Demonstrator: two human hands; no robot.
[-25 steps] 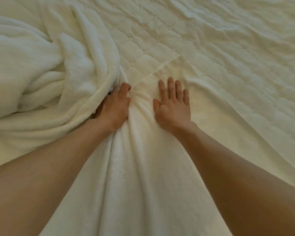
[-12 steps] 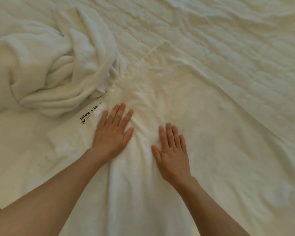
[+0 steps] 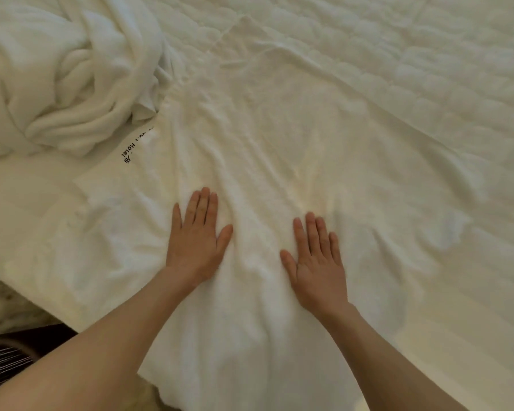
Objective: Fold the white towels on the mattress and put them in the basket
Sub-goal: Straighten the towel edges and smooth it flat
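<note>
Two hands are lying palms down on the spread white towel [image 3: 279,137]. The left hand [image 3: 195,241] is pressing flat, fingers straight and close together, thumb angled out. The right hand [image 3: 318,262] is pressing the same way just beside it, with a ridge of wrinkles running between them. That towel is lying open across the quilted mattress [image 3: 428,40]. Black lettering [image 3: 130,149] by its left side is reading "Hotel", the rest too small to read. A crumpled white towel [image 3: 66,84] is sitting bunched at upper left, touching the spread one.
</note>
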